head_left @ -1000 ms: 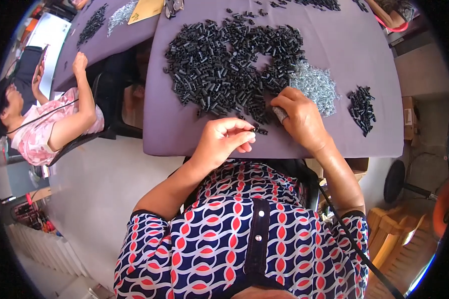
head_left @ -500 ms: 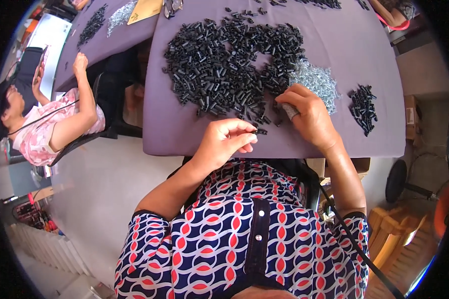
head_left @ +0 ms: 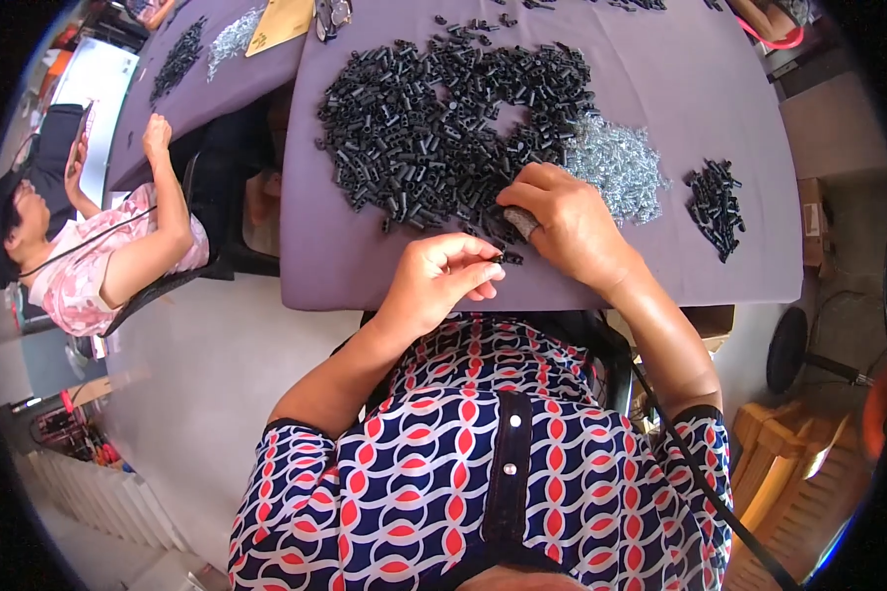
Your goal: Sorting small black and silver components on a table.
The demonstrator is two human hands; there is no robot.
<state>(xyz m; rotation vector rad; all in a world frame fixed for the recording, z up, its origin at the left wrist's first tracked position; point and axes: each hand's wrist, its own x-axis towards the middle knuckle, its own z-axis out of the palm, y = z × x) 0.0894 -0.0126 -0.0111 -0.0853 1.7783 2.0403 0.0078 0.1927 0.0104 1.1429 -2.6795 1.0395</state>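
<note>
A big heap of small black tube-shaped parts covers the middle of a table with a purple cloth. Beside it on the right lies a heap of small silver metal parts. My left hand pinches one small black part between thumb and fingertips at the table's near edge. My right hand rests palm down on the near rim of the black heap, fingers curled into the parts. What is under its fingers is hidden.
A small separate pile of black parts lies at the right of the cloth. Another person in a pink top sits at a second purple table to the left. A wooden stool stands at the lower right.
My right hand has slid left and slightly away from me into the edge of the black heap. My left hand has stayed near the table edge, still pinching a black part.
</note>
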